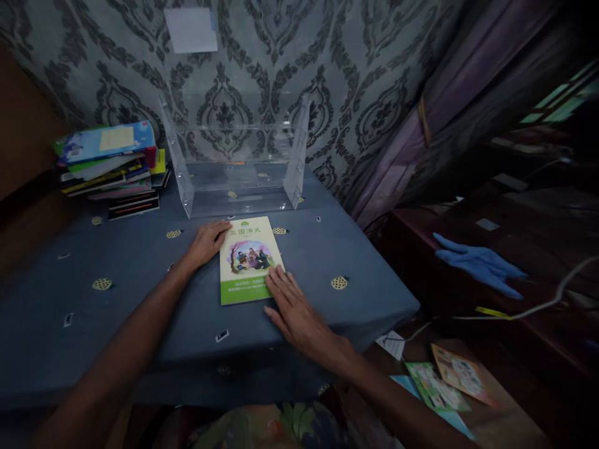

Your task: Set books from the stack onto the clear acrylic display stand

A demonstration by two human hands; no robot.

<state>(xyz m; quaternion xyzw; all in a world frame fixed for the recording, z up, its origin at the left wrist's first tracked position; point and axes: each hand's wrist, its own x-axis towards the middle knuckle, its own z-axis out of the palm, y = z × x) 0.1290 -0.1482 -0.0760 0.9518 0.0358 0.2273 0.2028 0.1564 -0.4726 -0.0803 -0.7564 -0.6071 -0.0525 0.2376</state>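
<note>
A book (248,259) with a pale cover, a green lower band and a picture of figures lies on the blue tablecloth (140,274). At its upper left edge rests my left hand (208,242), fingers together and bent toward the cover; whether they grip the edge is hard to see. My right hand (294,310) lies flat with its fingers stretched over the lower right corner of the book, thumb apart. Behind the book stands a clear acrylic rack (241,202) with no books in it.
A stack of books (110,165) sits at the back left of the table. To the right are a blue glove (477,259) on a dark red surface, a white cable (538,305) and several booklets (437,386) lower down. A purple curtain (407,149) hangs by the wall.
</note>
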